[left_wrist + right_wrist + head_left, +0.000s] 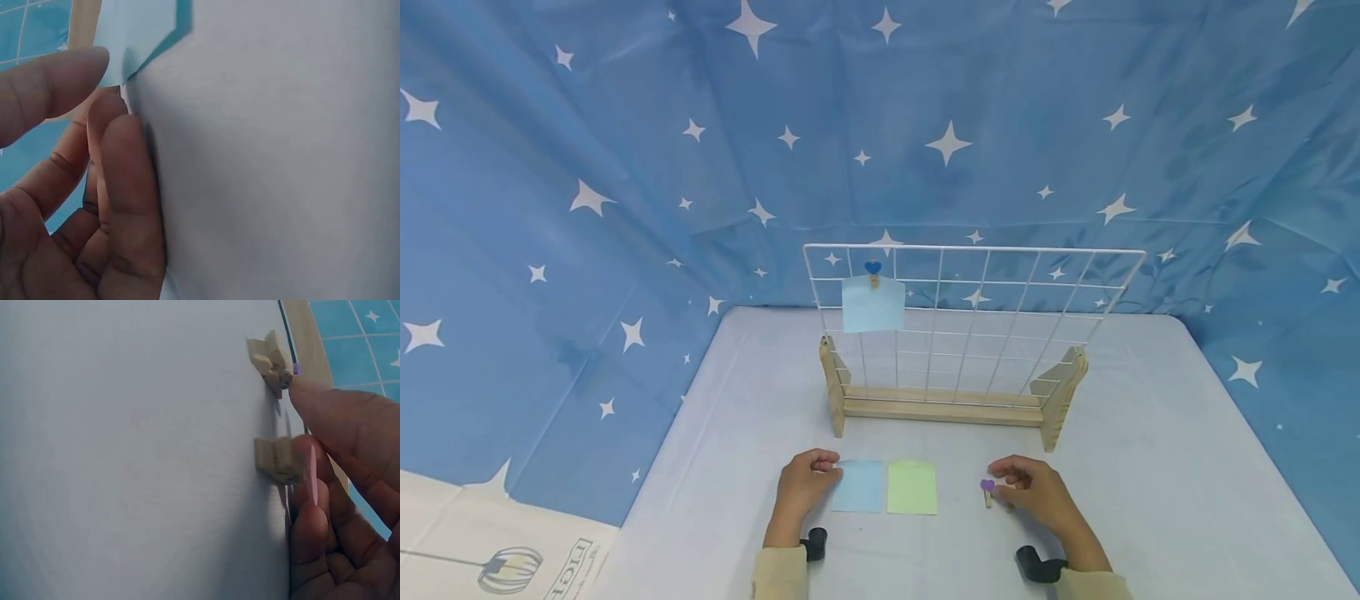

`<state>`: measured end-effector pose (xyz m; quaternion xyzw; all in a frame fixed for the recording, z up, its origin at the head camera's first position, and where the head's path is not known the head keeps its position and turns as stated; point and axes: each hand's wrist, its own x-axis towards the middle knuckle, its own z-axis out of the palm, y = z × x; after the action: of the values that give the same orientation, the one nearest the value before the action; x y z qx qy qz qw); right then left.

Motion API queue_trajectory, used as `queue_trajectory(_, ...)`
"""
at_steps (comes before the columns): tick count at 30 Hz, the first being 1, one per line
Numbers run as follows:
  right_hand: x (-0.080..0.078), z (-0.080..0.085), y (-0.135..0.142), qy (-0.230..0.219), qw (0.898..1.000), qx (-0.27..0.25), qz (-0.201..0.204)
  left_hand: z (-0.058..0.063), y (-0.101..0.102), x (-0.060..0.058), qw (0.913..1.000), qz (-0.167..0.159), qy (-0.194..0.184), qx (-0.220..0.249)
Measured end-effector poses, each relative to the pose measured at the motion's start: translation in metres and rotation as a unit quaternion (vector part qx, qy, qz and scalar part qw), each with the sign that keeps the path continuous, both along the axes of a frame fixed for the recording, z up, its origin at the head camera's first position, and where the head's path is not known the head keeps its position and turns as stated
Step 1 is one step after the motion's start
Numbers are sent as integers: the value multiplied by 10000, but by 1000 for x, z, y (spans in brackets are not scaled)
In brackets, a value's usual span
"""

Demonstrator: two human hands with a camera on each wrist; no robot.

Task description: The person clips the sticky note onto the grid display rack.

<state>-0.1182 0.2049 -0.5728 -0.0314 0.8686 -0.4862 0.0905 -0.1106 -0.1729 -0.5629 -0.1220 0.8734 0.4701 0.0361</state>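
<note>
A light blue sticky note (857, 487) lies on the white table beside a light green sticky note (912, 488). My left hand (805, 487) rests at the blue note's left edge. In the left wrist view its thumb (75, 78) and fingers stand a little apart around the note's corner (134, 37). My right hand (1037, 493) is over two small wooden clothespins. Its thumb meets the clothespin with a purple heart (987, 485). The other clothespin (278, 459), with a pink piece, stands by the curled fingertips, mostly hidden in the head view.
Behind the notes stands a white wire grid (977, 283) on a wooden base (940, 410). A blue note (872, 307) hangs at its upper left from a clothespin with a blue heart (872, 267). A blue starry cloth (850, 100) covers the walls.
</note>
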Motion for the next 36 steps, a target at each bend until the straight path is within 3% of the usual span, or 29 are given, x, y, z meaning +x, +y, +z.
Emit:
queue_trajectory(9,0,-1,-3,473,9978,434,176,-2,2,-5,9994,13,86,-337)
queue_trajectory(16,-1,0,-2,351,9982,443,218,-1,1,-2,9994,-64,64,-348)
queue_trajectory(22,0,-5,9,518,9965,-83,649,1,-3,2,9990,-197,-1,-395)
queue_trajectory(29,0,-10,20,391,9915,-625,1071,3,-13,8,9966,-730,177,-331)
queue_trajectory(33,-2,-8,23,459,9853,-1188,1135,6,-14,8,9966,-721,305,-243)
queue_trajectory(36,-5,-6,23,798,9793,-1554,1025,10,-14,8,9974,-590,380,-177)
